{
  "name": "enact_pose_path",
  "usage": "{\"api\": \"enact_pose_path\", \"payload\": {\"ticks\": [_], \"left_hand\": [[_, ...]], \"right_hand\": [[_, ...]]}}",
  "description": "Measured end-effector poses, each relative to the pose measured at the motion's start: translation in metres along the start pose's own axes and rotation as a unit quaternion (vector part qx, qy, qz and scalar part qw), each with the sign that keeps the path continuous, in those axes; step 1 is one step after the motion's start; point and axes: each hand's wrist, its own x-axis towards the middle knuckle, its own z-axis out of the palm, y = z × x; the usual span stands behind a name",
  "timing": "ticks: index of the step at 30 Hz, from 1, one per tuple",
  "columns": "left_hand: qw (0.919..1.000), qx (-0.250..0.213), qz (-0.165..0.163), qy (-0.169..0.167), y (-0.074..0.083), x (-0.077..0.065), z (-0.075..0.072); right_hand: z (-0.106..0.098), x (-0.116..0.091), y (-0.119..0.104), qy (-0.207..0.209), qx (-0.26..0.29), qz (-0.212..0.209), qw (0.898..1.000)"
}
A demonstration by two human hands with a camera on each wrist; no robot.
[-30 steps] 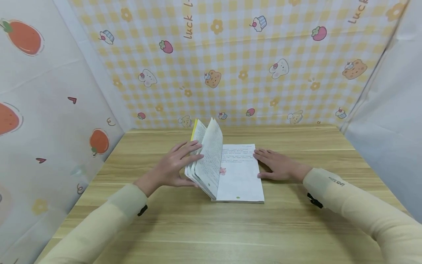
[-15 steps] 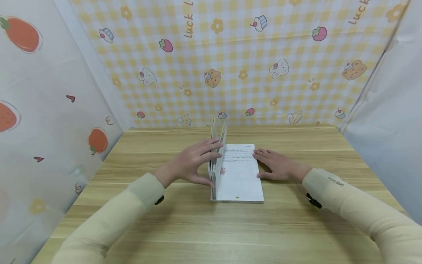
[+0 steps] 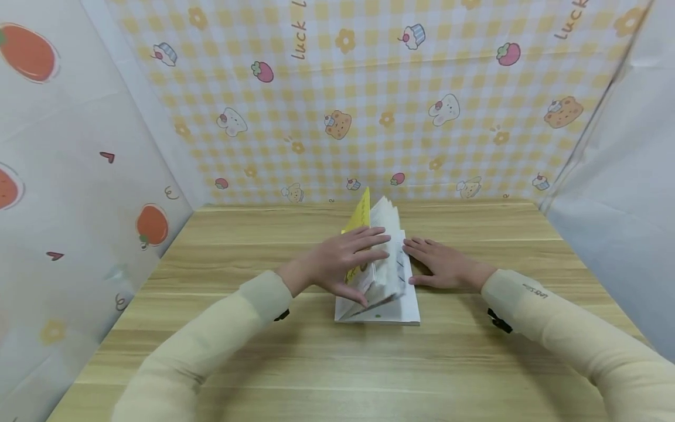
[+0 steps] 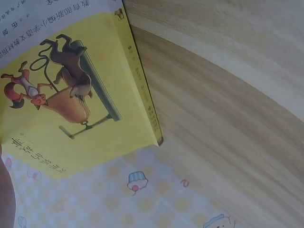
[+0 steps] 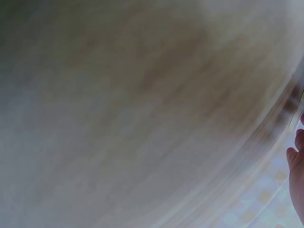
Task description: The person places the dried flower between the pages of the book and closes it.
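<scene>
A paperback book (image 3: 406, 310) lies on the table, its right part flat and its yellow front cover (image 3: 360, 215) and a sheaf of pages (image 3: 389, 225) raised, leaning to the right. Against the outside of that cover is my left hand (image 3: 345, 261), fingers extended and thumb near the pages' lower edge. The left wrist view shows the cover (image 4: 95, 99) close up, with a fox and another animal drawn on it. My right hand (image 3: 445, 264) rests on the table, fingertips at the book's right edge. Only part of the right hand (image 5: 297, 180) enters the right wrist view.
A wood-grain table (image 3: 295, 375) carries the book. Behind it hangs a yellow checked cloth (image 3: 295, 99) with cartoon prints. Pale cloths stand at the sides, the left one (image 3: 63, 193) printed with fruit.
My left hand has moved right, swinging the cover and pages from leaning left, through upright, to leaning right over the flat page. My right hand stays in place.
</scene>
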Motion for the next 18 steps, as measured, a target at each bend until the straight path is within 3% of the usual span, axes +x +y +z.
{"api": "enact_pose_path", "payload": {"ticks": [4,9,18], "left_hand": [[0.9996,-0.007,-0.012,-0.025,0.001,0.005,0.007],[0.9959,0.015,-0.032,-0.084,0.005,0.005,0.016],[0.9755,0.037,-0.087,-0.199,0.013,-0.009,0.033]], "right_hand": [[0.002,0.002,0.002,-0.002,-0.018,-0.012,1.0],[0.003,0.002,0.004,-0.007,-0.026,-0.011,1.0],[-0.001,0.0,0.004,-0.003,-0.016,-0.003,1.0]]}}
